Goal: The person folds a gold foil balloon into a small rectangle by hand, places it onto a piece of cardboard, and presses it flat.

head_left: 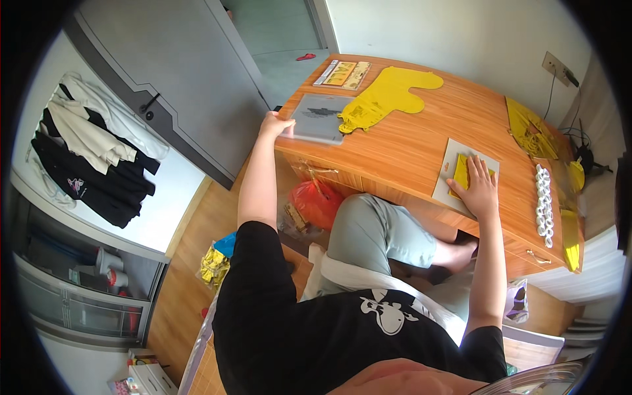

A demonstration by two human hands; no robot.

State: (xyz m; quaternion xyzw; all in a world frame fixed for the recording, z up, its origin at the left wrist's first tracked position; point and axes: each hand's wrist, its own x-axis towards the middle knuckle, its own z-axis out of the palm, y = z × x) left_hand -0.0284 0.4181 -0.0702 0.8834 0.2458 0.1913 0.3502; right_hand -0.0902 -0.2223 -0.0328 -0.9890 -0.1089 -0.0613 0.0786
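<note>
My left hand (pixel 275 124) reaches far out and grips the near corner of a grey board (pixel 318 117) lying at the left end of the wooden desk (pixel 401 145). My right hand (pixel 478 187) lies flat, fingers spread, on a yellow piece (pixel 461 172) that rests on a second grey board (pixel 447 178) near the desk's front edge. A large yellow cut-out shape (pixel 388 95) lies just beyond the first grey board, touching its far corner.
A printed booklet (pixel 342 74) lies at the desk's far left. More yellow pieces (pixel 530 125) and a row of white rings (pixel 544 204) lie at the right end. A red bag (pixel 315 203) hangs under the desk. A grey door (pixel 178 85) and dark clothes (pixel 92 158) are left.
</note>
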